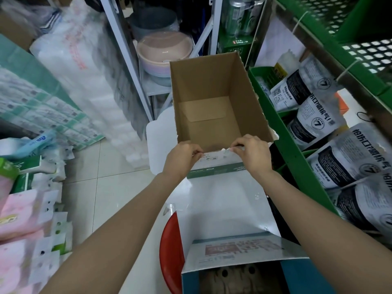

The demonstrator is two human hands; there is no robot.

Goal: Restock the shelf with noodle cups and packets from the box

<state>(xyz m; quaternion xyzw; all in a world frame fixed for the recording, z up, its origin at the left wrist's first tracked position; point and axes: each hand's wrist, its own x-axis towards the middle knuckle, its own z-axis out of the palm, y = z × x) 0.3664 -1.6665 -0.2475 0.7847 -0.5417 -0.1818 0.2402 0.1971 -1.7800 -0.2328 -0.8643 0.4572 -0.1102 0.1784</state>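
An open cardboard box [212, 85] stands in front of me, and nothing lies inside its brown interior. My left hand [182, 155] pinches the box's near rim at the left. My right hand [252, 151] pinches the same rim at the right, where the cardboard edge is torn. The near white flap [224, 200] hangs down toward me. No noodle cups or noodle packets show anywhere in view. The green shelf [282, 128] stands right of the box.
Black-and-white pouches [343, 160] fill the green shelf's lower tier. A red stool [171, 249] sits under the flap. Stacked plastic basins [165, 54] stand behind the box on a white rack. Tissue packs [38, 107] line the left side; tiled floor [110, 187] between.
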